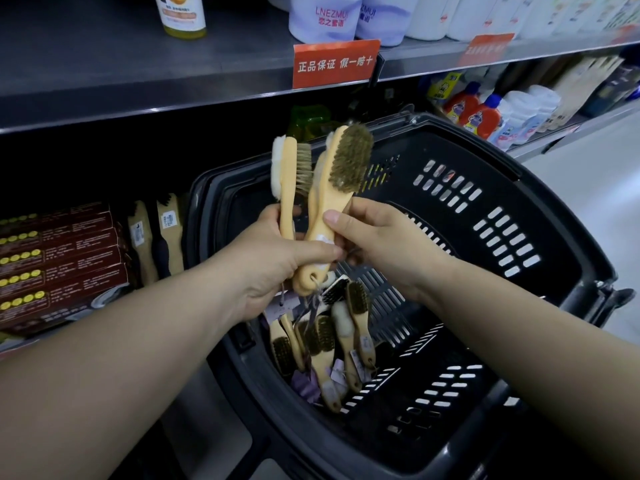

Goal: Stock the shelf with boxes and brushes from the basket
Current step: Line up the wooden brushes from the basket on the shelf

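Store shelf [138, 74] above basket [554, 216] | our left hand [277, 268] clamps brush bundle [289, 188], right hand [381, 244] pinches front brush [349, 161] | risk: loose bundle fans, we drop one over basket's rim.

Wooden shoe brushes [341, 181] are held upright, heads up, above the black plastic basket [491, 181]; loose brushes [325, 344] lie heaped on its floor; dark red boxes [59, 258] lie stacked left of it

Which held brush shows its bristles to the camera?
The rightmost brush, by the right hand, its brown bristles fully visible; the leftmost brush stands edge-on.
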Demonstrator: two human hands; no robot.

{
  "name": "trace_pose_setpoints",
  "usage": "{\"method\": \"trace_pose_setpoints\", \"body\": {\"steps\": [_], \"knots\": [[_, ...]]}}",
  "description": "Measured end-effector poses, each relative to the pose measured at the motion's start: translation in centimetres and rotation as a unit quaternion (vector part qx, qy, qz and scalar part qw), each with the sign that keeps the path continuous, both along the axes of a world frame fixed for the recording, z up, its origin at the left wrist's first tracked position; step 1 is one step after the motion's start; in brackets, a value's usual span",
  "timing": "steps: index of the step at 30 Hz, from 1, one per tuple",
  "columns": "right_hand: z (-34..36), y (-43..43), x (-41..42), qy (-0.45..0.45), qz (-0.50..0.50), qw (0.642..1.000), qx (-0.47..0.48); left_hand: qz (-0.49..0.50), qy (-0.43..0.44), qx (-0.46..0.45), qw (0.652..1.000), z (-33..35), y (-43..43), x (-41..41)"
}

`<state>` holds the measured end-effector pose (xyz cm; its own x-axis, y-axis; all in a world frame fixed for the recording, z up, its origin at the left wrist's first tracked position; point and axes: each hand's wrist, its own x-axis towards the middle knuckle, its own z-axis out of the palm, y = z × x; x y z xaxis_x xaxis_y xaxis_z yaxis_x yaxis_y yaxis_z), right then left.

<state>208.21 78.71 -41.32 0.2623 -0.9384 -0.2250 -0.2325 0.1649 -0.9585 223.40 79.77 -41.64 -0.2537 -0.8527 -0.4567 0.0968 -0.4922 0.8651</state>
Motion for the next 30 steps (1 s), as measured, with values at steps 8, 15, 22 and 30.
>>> {"method": "trace_pose_setpoints", "body": {"steps": [8,15,22,30], "knots": [[-5.8,-1.4,0.3,-0.058,-0.032,0.977,0.204,0.067,-0.056,-0.025,0.996,-0.5,-0.9,0.5],[-15.2,-1.6,2.8,0.526,0.379,0.728,0.226,0.063,-0.055,-0.039,0.996,-0.7,-1.4,1.3],[-19.8,-1.1,5.2,0.582,0.386,0.708,0.109,0.055,-0.055,-0.041,0.996,-0.9,-1.4,2.6],[-19.7,0.4,3.9,0.509,0.287,0.806,0.093,0.07,-0.032,-0.045,0.996,0.1,-0.7,3.2]]}}
